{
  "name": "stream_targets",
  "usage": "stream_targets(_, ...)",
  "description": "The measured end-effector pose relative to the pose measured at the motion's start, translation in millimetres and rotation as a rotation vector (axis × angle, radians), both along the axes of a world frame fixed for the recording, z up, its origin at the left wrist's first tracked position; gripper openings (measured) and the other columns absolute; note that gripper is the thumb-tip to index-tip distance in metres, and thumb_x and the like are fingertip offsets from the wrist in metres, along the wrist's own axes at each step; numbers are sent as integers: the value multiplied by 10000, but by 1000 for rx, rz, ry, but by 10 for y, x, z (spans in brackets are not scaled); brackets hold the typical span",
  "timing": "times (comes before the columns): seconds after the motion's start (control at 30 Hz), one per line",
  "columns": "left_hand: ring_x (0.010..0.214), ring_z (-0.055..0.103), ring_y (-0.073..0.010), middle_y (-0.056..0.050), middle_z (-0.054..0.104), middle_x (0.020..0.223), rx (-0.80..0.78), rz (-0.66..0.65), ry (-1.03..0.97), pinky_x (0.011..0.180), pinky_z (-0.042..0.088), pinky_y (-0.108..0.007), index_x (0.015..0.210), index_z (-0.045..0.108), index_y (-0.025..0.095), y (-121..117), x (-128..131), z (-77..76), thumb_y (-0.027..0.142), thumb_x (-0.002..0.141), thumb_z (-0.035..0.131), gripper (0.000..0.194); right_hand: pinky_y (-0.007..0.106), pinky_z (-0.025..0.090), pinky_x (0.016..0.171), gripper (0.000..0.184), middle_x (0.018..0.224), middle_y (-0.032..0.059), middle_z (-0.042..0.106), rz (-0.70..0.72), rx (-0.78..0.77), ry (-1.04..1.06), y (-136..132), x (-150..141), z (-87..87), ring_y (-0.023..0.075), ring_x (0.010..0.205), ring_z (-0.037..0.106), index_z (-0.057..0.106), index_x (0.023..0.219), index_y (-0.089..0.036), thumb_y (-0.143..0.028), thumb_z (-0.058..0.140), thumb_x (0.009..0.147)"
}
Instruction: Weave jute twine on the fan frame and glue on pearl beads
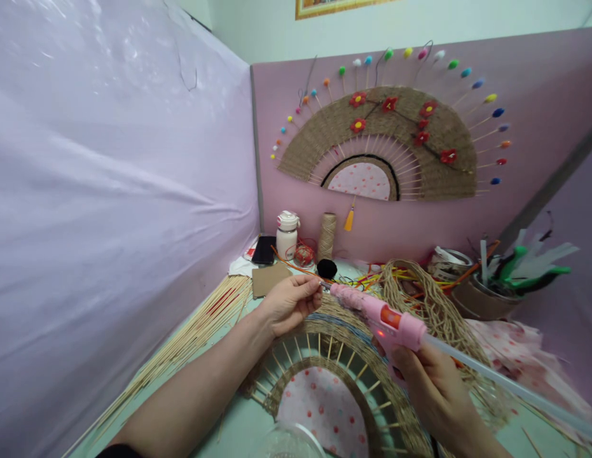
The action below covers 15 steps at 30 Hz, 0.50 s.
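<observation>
My right hand (432,388) is wrapped round the handle of a pink glue gun (367,305), whose small red light glows. A long clear glue stick (505,381) runs out of its back end. My left hand (296,302) is closed in a pinch right at the nozzle, and whatever sits between its thumb and finger is too small to name. Below both hands lies a half-round woven fan (353,327) of twine over thin sticks. Its inner half-circle is covered with white dotted cloth (319,401).
A finished fan (305,149) with red flowers and coloured tips hangs on the pink board. Behind my hands stand a white bottle (287,236), a twine spool (327,235) and a black pompom (327,269). Thin sticks (181,340) lie left; looped twine (419,305) and a tool pot (481,302) are right.
</observation>
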State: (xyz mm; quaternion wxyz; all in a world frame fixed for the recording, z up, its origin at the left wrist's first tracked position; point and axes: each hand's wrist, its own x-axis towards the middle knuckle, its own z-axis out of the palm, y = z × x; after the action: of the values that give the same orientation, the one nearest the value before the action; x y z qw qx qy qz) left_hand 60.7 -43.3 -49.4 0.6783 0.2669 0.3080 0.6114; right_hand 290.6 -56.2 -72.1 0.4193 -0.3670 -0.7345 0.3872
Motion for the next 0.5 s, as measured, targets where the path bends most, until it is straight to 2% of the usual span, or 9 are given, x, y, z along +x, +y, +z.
stream_targets(0.2, 550, 523, -49, -9, 579, 607, 9, -6, -4, 574, 456, -155, 679, 641, 85, 11, -6, 3, 212, 571, 828, 251, 211, 435, 487, 364, 615, 23, 596, 13, 35, -9, 7, 12, 5, 146, 551, 517, 662, 945, -166, -468, 468, 882)
stream_targets(0.5, 556, 524, -49, -8, 581, 611, 3, -6, -9, 577, 454, -153, 677, 638, 86, -4, -7, 4, 205, 568, 829, 249, 222, 428, 457, 384, 576, 22, 583, -31, 29, -18, -24, -10, 38, 147, 510, 499, 681, 835, -171, -504, 489, 855)
